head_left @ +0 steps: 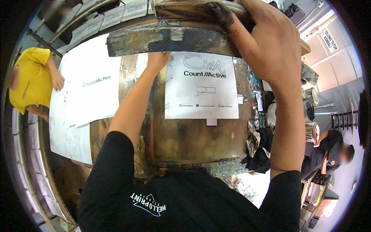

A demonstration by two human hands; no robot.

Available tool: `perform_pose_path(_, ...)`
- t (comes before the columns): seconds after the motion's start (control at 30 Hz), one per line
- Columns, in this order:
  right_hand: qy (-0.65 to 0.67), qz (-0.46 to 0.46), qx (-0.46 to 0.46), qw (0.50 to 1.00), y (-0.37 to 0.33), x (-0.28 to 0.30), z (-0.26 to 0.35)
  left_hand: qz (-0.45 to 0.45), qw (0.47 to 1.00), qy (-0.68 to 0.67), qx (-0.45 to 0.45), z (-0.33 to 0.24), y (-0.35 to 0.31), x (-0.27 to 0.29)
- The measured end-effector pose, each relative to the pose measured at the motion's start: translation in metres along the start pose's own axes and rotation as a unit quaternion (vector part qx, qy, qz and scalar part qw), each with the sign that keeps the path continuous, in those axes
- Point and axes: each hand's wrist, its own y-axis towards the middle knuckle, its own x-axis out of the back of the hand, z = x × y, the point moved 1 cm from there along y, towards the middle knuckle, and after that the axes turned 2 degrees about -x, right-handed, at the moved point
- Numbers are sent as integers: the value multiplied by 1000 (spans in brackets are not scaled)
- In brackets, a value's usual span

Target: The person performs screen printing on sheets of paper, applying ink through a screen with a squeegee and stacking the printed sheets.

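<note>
A wooden screen-printing frame [170, 40], stained with dark ink, is tilted up at the far side of the worktable. My right hand [272, 44] is closed around its right end, the thumb blackened with ink. Below the frame lies a white printed sheet [201, 100] with black lettering, a drawn logo and a small box. My left hand [156, 60] reaches beneath the frame to the sheet's upper left corner. Its fingers are mostly hidden, so I cannot tell whether they pinch the paper. A small pale tab [211, 122] shows at the sheet's near edge.
White printed sheets [96, 98] are piled on the left, beside a person in a yellow shirt [33, 77]. Dark rags [262, 150] lie at the table's right edge. Paint cans [311, 132] stand further right, near a seated person in black [328, 154]. Racks [50, 181] hold more sheets.
</note>
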Motion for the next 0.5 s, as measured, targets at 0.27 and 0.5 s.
perform_pose_path(0.27, 10, -31, 43, 999, -1, -21, -26, -73, 995, -22, -71, 4, -14, 7)
perform_pose_path(0.5, 4, -28, 66, 997, -17, -20, -28, -99, 942, -111, 301, -7, -110, 195)
